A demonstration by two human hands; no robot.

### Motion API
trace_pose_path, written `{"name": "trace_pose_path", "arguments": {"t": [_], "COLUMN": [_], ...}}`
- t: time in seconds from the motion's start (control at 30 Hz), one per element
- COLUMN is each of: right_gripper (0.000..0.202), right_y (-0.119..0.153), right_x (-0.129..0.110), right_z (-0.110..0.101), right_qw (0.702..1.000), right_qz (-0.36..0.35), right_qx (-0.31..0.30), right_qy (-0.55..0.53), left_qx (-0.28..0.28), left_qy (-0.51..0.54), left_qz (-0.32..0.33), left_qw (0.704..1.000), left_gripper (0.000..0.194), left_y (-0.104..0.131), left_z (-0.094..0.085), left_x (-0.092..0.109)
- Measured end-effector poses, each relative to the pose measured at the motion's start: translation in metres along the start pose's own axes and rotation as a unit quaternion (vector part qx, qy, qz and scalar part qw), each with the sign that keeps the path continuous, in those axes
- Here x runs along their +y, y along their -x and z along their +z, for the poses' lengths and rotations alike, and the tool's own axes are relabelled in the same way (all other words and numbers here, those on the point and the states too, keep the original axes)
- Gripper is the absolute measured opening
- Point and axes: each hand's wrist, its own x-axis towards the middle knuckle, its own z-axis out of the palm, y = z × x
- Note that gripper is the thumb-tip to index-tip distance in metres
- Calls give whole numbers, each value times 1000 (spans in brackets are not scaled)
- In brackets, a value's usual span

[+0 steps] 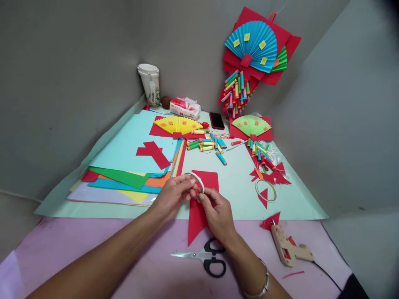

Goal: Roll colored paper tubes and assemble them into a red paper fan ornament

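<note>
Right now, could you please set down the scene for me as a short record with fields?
left hand: the left hand grips a white ring, apparently a tape roll
right hand: the right hand has thumb and fingers at the ring's lower edge
below the hands: red paper piece
nearest tool: black-handled scissors, lying flat
right side: glue gun, its tip by a red scrap
left side: stack of coloured paper
behind: yellow fan, pale green fan, phone
hanging: blue fan on red panels

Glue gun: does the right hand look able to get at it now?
Probably yes: nothing covers the glue gun, but the right hand would first have to leave the white ring.
</note>
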Motion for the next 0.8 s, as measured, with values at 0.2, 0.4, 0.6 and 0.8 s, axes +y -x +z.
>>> {"name": "trace_pose_path", "arguments": {"t": [0.2, 0.4, 0.6, 0.8], "right_gripper": [24, 30, 26, 25], "right_y": [-3, -11, -14, -11], "right_x": [-3, 1, -4, -12], "right_z": [-1, -4, -9, -10], "right_qw": [988, 956, 891, 858], "right_qz": [85, 159, 207, 230], "right_qx": [22, 62, 44, 5], "right_qy": [-125, -240, -401, -460], "left_qx": [-43, -44, 46, 56], "left_qy": [-29, -5, 13, -60], "left_qz": [-22, -4, 44, -14], "left_qw": [998, 999, 998, 997], "left_gripper": [8, 9, 9, 21], "left_y": [2, 5, -7, -12], "left_z": [1, -10, -22, -15], "left_x": [1, 24, 26, 6]}}
